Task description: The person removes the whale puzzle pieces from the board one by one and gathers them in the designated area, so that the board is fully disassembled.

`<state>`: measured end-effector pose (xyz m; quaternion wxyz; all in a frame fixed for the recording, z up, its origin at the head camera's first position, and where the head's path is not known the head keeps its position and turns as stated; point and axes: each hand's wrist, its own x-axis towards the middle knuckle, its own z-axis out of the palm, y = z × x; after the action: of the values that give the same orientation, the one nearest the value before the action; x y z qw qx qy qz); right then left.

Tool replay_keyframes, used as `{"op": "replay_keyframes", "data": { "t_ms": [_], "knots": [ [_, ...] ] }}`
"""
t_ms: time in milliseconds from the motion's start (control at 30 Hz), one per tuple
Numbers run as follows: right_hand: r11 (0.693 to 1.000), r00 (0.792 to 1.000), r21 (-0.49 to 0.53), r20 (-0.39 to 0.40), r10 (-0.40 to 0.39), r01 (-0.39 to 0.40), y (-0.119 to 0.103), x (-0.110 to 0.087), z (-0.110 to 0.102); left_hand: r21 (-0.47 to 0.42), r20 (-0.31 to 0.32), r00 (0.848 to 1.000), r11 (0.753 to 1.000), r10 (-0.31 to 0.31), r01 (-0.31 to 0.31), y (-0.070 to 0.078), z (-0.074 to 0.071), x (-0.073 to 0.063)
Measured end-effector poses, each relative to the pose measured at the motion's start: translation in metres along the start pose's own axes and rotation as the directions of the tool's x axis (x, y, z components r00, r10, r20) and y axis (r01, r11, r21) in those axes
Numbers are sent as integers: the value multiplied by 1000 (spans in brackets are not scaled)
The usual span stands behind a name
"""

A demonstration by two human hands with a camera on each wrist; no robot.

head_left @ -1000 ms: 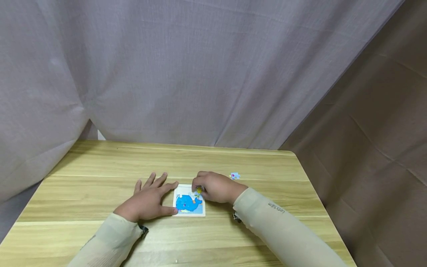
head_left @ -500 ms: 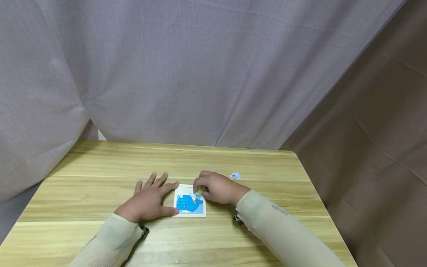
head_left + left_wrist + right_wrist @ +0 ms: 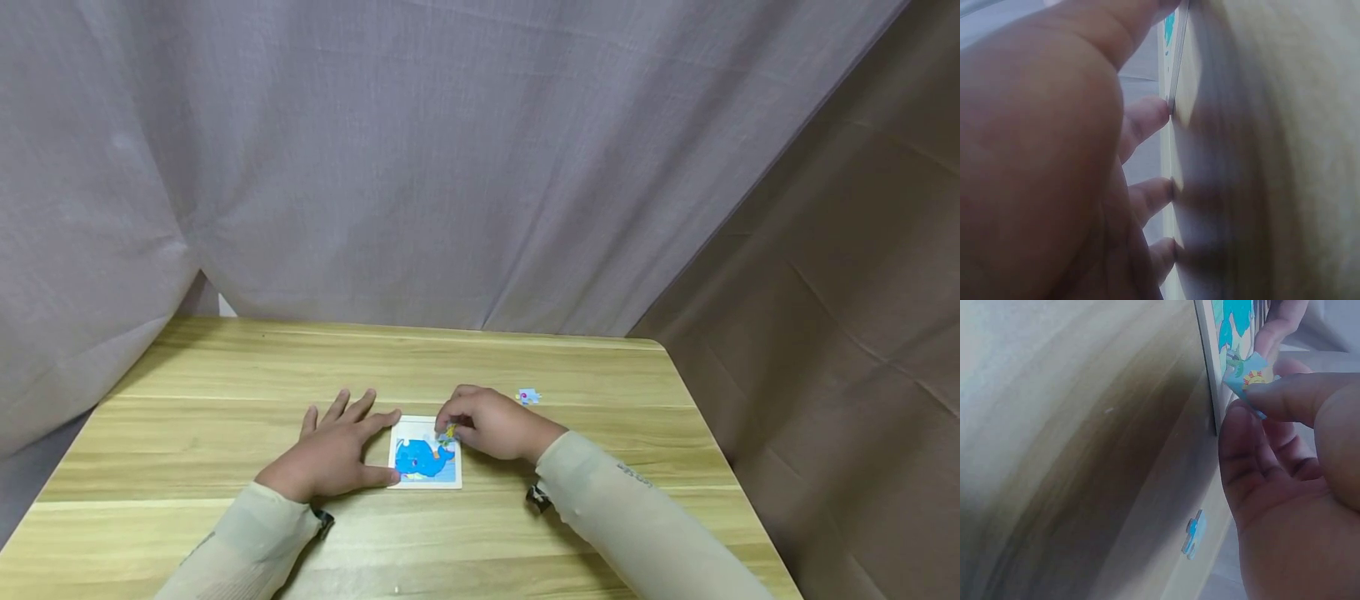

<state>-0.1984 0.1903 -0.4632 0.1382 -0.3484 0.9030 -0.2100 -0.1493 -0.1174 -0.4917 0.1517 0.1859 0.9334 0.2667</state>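
Observation:
My left hand [image 3: 333, 454] lies spread on the table, with its thumb and index fingertip at the left edge of a small puzzle board [image 3: 412, 427]. A blue whale picture fills the board's lower part, and its upper part shows pale. Over the upper right corner, my right hand [image 3: 491, 423] pinches a puzzle piece [image 3: 1250, 378] between thumb and fingers. That piece bears a yellow sun on light blue and stands tilted against the board in the right wrist view. Fingers cover part of it. In the left wrist view, fingertips [image 3: 1150, 115] touch the table beside the board.
A loose light-blue puzzle piece [image 3: 528, 397] with a pink spot lies on the wooden table [image 3: 225, 400], beyond the right hand. Grey curtain [image 3: 390, 167] hangs along the table's far edge, and a brownish one [image 3: 847, 317] hangs at the right.
The right hand has turned the sun piece slightly, so less of its face shows in the head view. The left hand and the board stay in place.

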Motion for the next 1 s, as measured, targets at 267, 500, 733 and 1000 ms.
{"op": "replay_keyframes", "data": {
  "t_ms": [267,500,733,1000],
  "knots": [
    [988,996,134,-49,78,-71,7,-4,1,7,-3,1000,1000,0,0,-2,2,1],
    [965,984,218,-72,165,-146,11,-9,-2,9,-8,1000,1000,4,-4,-3,3,2],
    [962,981,233,-93,168,-143,19,-15,-9,2,-7,1000,1000,12,-12,-1,2,1],
    [946,968,270,-123,217,-178,30,-24,-19,-13,-2,1000,1000,6,-6,0,0,-1]
  ]
}}
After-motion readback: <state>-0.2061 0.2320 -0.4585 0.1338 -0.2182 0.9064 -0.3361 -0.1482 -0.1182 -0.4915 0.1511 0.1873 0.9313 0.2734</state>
